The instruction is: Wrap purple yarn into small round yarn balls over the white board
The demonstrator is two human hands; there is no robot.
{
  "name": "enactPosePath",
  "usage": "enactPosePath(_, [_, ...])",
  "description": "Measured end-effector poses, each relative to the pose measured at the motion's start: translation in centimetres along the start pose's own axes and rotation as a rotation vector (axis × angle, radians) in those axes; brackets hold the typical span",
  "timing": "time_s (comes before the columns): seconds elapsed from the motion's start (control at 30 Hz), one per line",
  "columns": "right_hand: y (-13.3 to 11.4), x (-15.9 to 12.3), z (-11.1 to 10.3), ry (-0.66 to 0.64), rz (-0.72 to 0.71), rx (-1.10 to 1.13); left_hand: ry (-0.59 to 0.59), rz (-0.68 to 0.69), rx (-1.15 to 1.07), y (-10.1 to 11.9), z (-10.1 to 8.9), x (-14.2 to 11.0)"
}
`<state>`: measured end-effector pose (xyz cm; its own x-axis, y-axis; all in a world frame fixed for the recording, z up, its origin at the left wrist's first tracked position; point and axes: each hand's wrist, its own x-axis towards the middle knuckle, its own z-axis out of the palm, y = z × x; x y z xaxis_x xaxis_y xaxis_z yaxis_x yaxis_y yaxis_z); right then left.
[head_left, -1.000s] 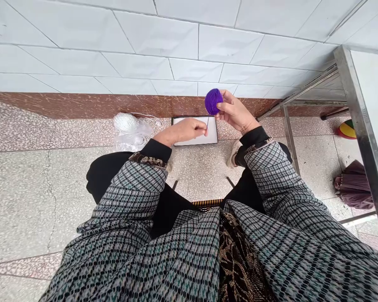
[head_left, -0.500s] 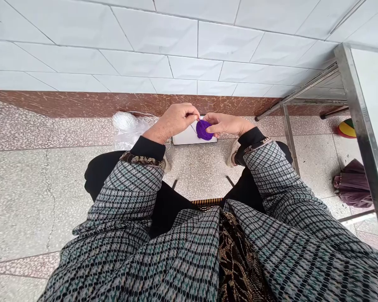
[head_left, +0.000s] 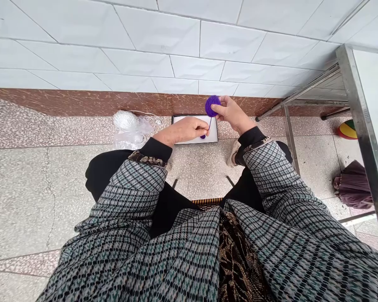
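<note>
My right hand [head_left: 229, 113] is raised in front of me with its fingers closed round a small purple ball of yarn [head_left: 212, 105]. A purple strand [head_left: 209, 124] runs from the ball down to my left hand [head_left: 184, 129]. That hand pinches the strand, and a small purple loop shows at its fingertips. Both hands hover above a flat white board with a dark frame [head_left: 179, 121] lying on the floor by the wall. I sit with my knees apart, in a checked jacket.
A ball of white yarn in clear plastic [head_left: 126, 123] lies on the floor left of the board. A steel table frame [head_left: 353, 88] stands at the right, with a coloured ball [head_left: 348, 129] and a folded purple umbrella [head_left: 353, 184] under it. Tiled wall ahead.
My right hand has lifted the purple ball up and to the right, away from my left hand. The left hand has dropped slightly, and a strand now stretches between them.
</note>
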<state>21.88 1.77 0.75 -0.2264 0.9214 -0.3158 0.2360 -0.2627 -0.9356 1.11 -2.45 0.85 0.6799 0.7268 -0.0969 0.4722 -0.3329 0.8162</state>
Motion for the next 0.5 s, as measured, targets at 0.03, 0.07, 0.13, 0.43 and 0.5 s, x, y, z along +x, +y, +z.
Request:
enactPosePath(0.03, [0.1,0.0,0.1,-0.011,0.028,-0.065,0.021,-0.004,0.006,0.1,-0.3,-0.2])
enactPosePath(0.07, [0.1,-0.2,0.1,-0.04,0.051,-0.124,0.054,-0.008,0.013,0.1,-0.5,-0.3])
enactPosePath(0.13, [-0.2,-0.6,0.0,-0.161,0.086,-0.206,0.15,-0.013,0.032,0.2,-1.1,-0.6])
enactPosePath(0.43, [-0.6,-2.0,-1.2,-0.801,-0.048,0.075,0.42,-0.051,0.032,-0.5,-1.4,-0.3])
enactPosePath(0.5, [-0.6,-1.8,-1.2,-0.77,-0.118,0.167,0.431,-0.071,0.003,-0.8,-1.0,0.0])
